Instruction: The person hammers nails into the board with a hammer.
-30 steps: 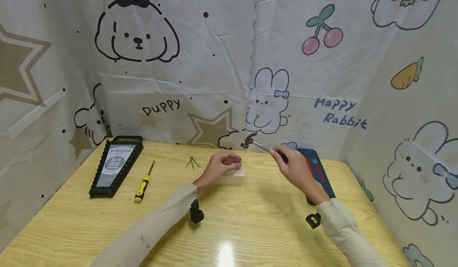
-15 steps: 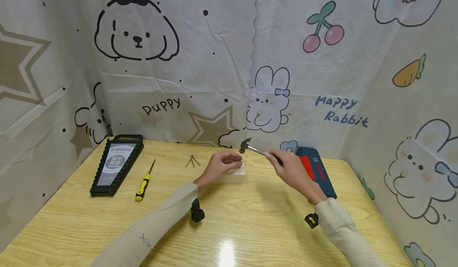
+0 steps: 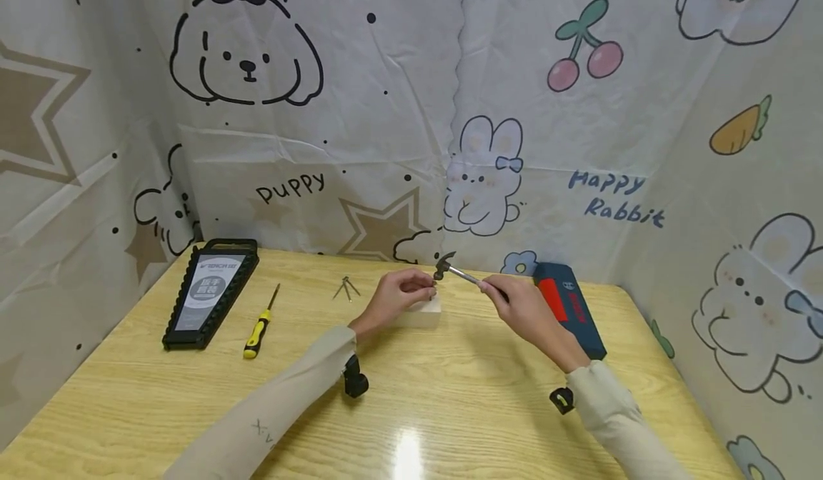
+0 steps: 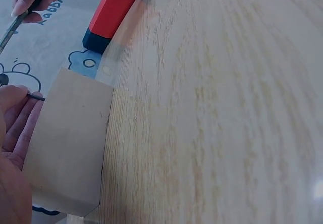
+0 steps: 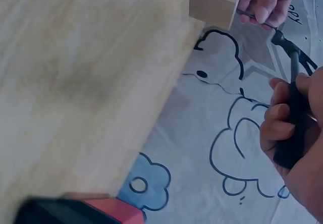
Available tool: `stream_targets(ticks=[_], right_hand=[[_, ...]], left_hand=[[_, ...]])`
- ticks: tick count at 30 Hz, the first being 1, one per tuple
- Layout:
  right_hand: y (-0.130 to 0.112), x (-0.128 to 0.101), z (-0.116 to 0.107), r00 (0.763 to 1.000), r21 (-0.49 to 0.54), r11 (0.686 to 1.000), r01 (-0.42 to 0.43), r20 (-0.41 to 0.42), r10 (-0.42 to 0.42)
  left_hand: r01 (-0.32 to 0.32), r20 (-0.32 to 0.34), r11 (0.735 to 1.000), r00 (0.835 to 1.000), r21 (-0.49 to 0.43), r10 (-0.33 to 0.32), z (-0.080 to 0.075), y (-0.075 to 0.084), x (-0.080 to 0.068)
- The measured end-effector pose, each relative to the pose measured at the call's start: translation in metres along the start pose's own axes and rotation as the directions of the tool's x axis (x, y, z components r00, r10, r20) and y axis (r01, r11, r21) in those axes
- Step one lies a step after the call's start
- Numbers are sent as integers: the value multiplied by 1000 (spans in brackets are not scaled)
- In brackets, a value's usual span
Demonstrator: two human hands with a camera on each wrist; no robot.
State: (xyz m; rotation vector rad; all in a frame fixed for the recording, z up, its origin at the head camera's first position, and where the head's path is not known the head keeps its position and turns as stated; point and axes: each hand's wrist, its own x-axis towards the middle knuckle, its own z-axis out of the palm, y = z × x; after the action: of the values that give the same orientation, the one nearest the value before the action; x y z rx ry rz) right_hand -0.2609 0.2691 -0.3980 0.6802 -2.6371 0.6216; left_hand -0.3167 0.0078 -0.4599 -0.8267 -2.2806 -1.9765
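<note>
On the desk (image 3: 450,394) I see a pale block (image 3: 424,307). My left hand (image 3: 395,298) rests on it, pinching a nail (image 4: 35,97) upright; my right hand (image 3: 524,308) grips a small hammer (image 3: 450,269), its head just above the nail.

A makeshift hobby corner, more a home craft booth than a real workshop: a light wooden table (image 3: 450,408) is walled on three sides by cartoon-printed sheets (image 3: 386,123) of puppies, rabbits and cherries, with a socket-set tray (image 3: 211,293), a yellow-handled screwdriver (image 3: 258,326), loose nails (image 3: 346,289) and a blue tool case (image 3: 569,308) lying about.
</note>
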Motion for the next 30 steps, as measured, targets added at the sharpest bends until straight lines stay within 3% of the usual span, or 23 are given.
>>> stream_targets(ticks=[7, 14, 22, 30], right_hand=[[3, -1, 2, 997, -151, 986, 72, -5, -74], [15, -6, 1, 998, -69, 997, -31, -59, 27], [19, 0, -6, 991, 8, 998, -69, -111, 69], [25, 11, -2, 988, 94, 992, -85, -120, 96]], left_hand=[[-32, 5, 999, 999, -9, 32, 1, -2, 0], [-59, 24, 998, 998, 29, 59, 0, -6, 5], [-95, 54, 995, 994, -15, 96, -7, -10, 14], [-137, 78, 990, 988, 13, 136, -8, -13, 19]])
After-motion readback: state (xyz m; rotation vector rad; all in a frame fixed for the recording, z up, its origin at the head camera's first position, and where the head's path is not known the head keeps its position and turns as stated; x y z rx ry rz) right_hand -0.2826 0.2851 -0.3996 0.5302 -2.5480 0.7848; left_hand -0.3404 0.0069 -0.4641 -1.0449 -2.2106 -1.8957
